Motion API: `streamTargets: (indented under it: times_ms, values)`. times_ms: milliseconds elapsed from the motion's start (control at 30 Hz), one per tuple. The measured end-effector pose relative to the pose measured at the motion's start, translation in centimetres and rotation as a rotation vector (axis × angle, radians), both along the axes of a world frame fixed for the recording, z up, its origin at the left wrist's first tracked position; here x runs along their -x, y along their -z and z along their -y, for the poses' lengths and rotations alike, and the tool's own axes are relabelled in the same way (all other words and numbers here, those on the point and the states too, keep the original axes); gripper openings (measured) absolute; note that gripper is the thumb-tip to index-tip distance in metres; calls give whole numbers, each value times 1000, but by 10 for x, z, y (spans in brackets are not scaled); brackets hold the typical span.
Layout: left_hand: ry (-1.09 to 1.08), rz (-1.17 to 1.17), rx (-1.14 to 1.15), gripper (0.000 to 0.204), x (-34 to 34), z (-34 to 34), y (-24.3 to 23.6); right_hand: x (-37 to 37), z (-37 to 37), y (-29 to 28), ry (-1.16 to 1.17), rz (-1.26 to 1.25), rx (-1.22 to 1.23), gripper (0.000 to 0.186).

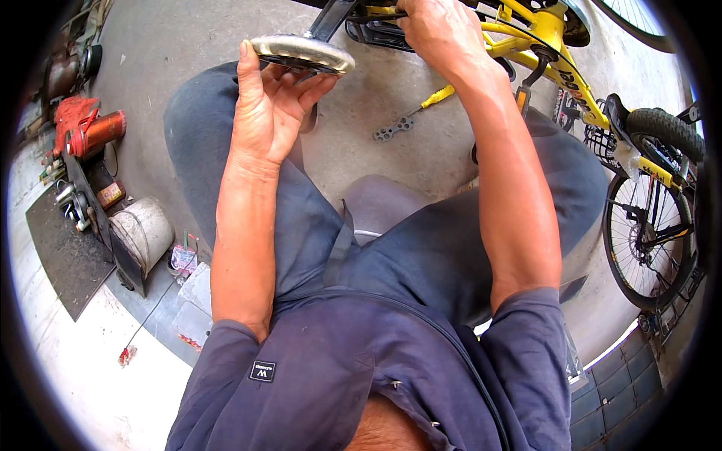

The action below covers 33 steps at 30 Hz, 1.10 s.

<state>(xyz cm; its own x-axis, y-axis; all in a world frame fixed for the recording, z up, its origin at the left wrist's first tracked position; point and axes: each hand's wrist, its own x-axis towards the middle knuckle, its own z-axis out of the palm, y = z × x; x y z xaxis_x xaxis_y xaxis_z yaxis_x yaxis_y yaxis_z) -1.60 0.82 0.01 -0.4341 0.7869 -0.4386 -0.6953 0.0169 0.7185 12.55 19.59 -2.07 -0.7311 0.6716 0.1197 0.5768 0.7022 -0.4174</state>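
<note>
We inspected one grey concrete floor [192, 41], which carried everything listed below. Across the top stood one yellow bicycle frame [551, 28], cut off by the picture's edge. We counted two spoked wheels: one black wheel [644, 234] whole at the right, with a disc at its hub, and one partial wheel [630, 30] in the upper right corner. At the left we recorded one dark sheet [64, 248] and, just beside it, one whitish bucket [144, 231].

Two hands were present. The left hand [272, 105], palm up, pinched one small wheel [302, 49] by its rim, thumb on the near side and fingers beneath. This wheel sat upper left of centre, lying nearly flat, with one metal bar [329, 21] rising from it. The right hand [444, 34] was curled, back upward, beside the yellow frame; what its fingertips gripped we could not tell.

Between the forearms lay one flat grey wrench [393, 130] with several holes and, at its end, one yellow-handled screwdriver [438, 96].
</note>
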Motion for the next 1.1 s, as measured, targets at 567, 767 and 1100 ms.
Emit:
streamTargets:
  times_ms: [567, 767, 1100]
  values:
    - [19, -43, 30, 86, -2, 0, -4, 16, 9, -15, -13, -27, 40, 19]
    - [26, -50, 6, 88, 2, 2, 1, 8, 12, -5, -38, -32, -27, 17]
    - [31, -38, -5, 89, 1, 2, 0, -3, 13, -2, 9, 16, 74, 16]
